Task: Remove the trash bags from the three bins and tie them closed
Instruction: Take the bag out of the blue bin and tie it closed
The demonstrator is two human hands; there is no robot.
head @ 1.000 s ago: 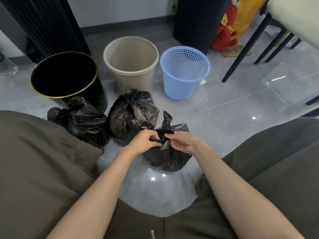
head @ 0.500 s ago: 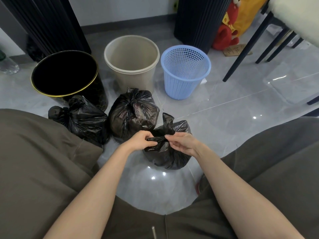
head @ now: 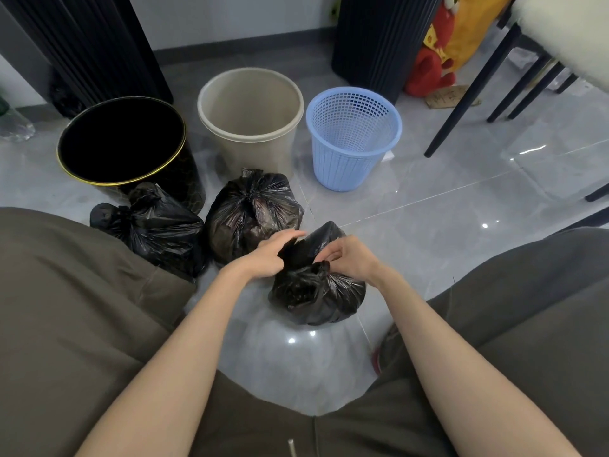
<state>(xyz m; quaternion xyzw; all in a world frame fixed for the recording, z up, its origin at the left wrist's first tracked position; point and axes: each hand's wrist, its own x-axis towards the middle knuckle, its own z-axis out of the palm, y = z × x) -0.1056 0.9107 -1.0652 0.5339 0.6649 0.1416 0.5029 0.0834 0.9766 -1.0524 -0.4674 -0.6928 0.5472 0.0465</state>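
Observation:
Three black trash bags lie on the grey tiled floor. The nearest bag [head: 316, 291] sits between my knees; my left hand [head: 267, 255] and my right hand [head: 349, 257] both hold its gathered neck, fingers curled into the plastic. Two tied bags rest behind it: one at the left [head: 158, 225], one in the middle [head: 250, 212]. Beyond them stand the three bins without liners: a black bin with a gold rim [head: 122, 143], a beige bin [head: 250, 117] and a blue mesh basket [head: 352, 136].
My knees in olive trousers frame the floor on both sides. Black chair legs [head: 468, 94] rise at the right, and a red and yellow plush toy [head: 441, 51] leans by a dark ribbed column [head: 379, 37]. A clear bottle [head: 13, 127] stands at the far left.
The upright twisted tail of the nearest bag has been folded down over its neck. Both hands shifted from pulling sideways to working on top of the knot.

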